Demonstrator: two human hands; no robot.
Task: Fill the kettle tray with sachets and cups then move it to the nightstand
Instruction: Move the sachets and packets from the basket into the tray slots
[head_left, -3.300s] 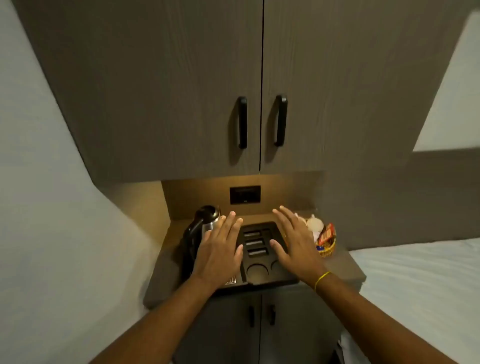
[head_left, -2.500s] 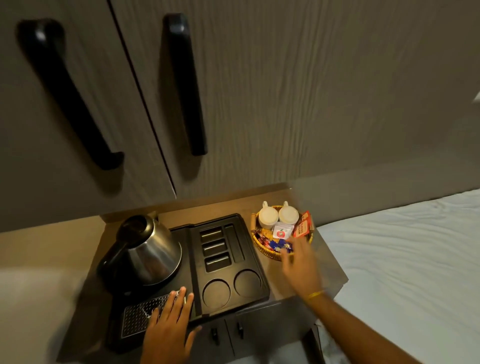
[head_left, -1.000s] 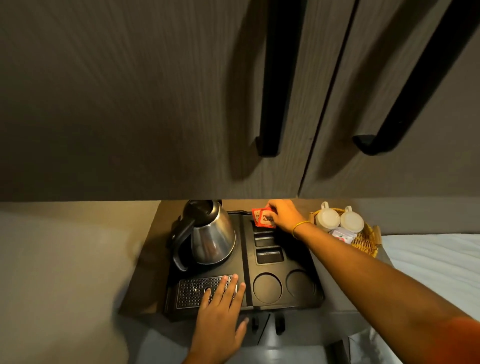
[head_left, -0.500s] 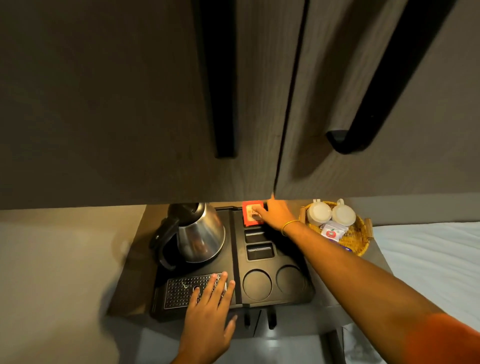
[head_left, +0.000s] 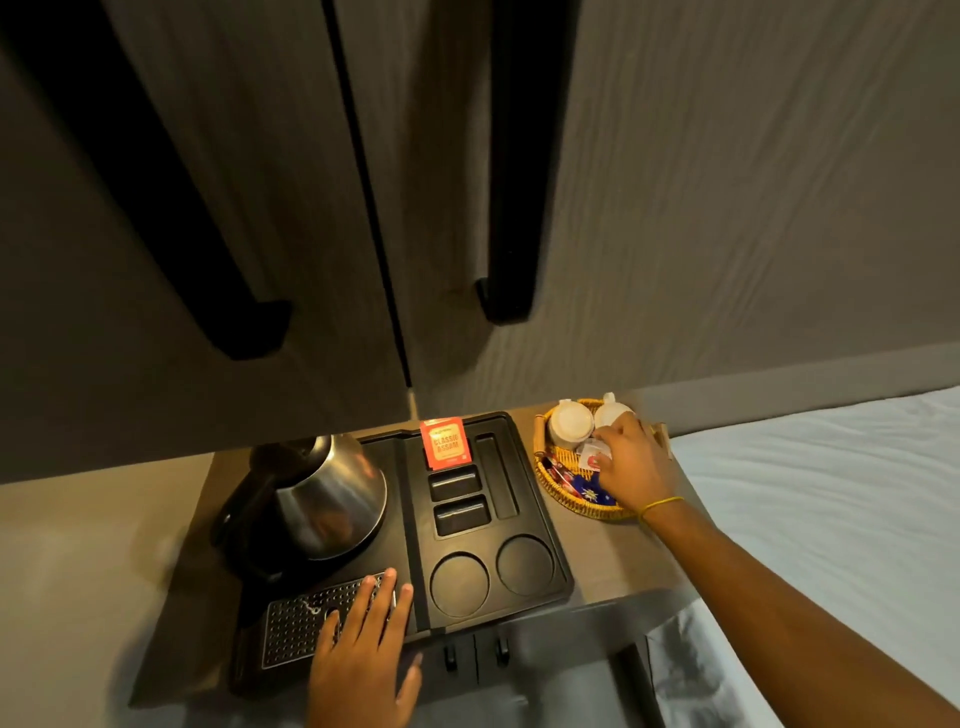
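Note:
A black kettle tray (head_left: 540, 525) lies on a low cabinet, with a steel kettle (head_left: 327, 493) on its left half. A red tea sachet (head_left: 445, 443) stands in the farthest of the tray's small slots; the two nearer slots and both round cup wells hold nothing. My left hand (head_left: 363, 654) rests flat on the tray's perforated drip grille. My right hand (head_left: 631, 465) reaches into a woven basket (head_left: 576, 506) to the right of the tray, fingertips on a white sachet (head_left: 589, 457). Two white cups (head_left: 570, 423) sit upside down at the basket's back.
Cabinet doors with long black handles (head_left: 511, 208) hang directly overhead and hide the back of the counter. A bed with white sheets (head_left: 831, 519) lies to the right. More coloured sachets (head_left: 587, 491) lie in the basket.
My right hand has let go of the red sachet in the tray's far slot and moved right into the basket. The left hand has stayed on the grille.

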